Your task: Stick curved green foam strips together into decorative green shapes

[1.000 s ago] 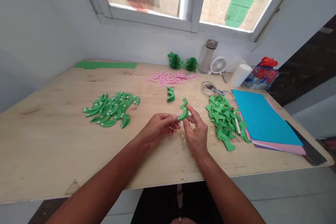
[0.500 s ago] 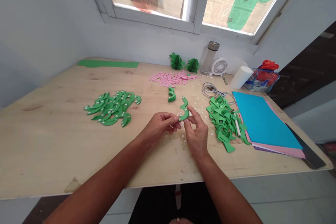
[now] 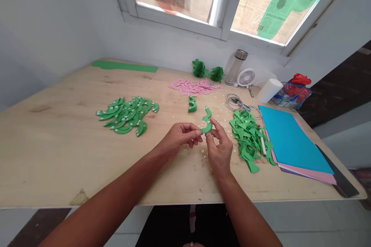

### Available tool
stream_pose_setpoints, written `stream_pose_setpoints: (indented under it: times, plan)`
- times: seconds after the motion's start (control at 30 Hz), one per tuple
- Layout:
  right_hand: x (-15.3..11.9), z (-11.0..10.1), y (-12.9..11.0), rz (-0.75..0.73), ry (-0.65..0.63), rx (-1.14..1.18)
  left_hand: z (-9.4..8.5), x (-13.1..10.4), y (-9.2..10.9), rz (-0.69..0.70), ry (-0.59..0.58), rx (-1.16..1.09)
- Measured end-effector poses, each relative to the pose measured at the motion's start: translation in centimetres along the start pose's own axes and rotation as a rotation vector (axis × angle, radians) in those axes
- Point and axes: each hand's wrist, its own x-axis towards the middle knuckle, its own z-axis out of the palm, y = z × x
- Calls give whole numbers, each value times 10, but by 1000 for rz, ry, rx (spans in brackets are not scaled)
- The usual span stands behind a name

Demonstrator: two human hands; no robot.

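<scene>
My right hand (image 3: 219, 144) grips a curvy green paper cutout (image 3: 207, 125) between thumb and fingers, holding it up over the table. A small white patch shows on its bend. At the cutout's lower left end, the thumb and fingers of my left hand (image 3: 184, 137) are pinched together, touching that tip. Just beyond the hands lies a small stack of similar green cutouts (image 3: 192, 105) with white patches. To the left, a larger heap of green cutouts (image 3: 127, 114) with white patches is spread out.
Green scraps (image 3: 247, 139) and a white marker (image 3: 263, 144) lie to the right, beside blue paper sheets (image 3: 292, 139). Pink cutouts (image 3: 194, 86), tape rolls (image 3: 234, 102), a fan (image 3: 245, 77), a bottle (image 3: 234, 68) and green paper ornaments (image 3: 199, 68) sit toward the wall. White bits dot the wood.
The head view has shifted and tilted slightly. Both hands keep nearly the same pose on the green cutout; the white patch near its lower left tip no longer shows.
</scene>
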Motion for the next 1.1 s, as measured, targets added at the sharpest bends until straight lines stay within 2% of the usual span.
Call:
stream_pose_setpoints:
  times: [0.53, 0.77, 0.9, 1.1]
  plan:
    - [0, 0, -2, 0, -26, 40, -2, 1, -1, 38, -9, 33]
    - [1, 0, -2, 107, -12, 280, -2, 1, 0, 81, -19, 130]
    - [4, 2, 2, 216, 6, 399, 0, 0, 2, 91, -27, 233]
    - [7, 2, 6, 300, -1, 476, 2, -1, 2, 93, -31, 270]
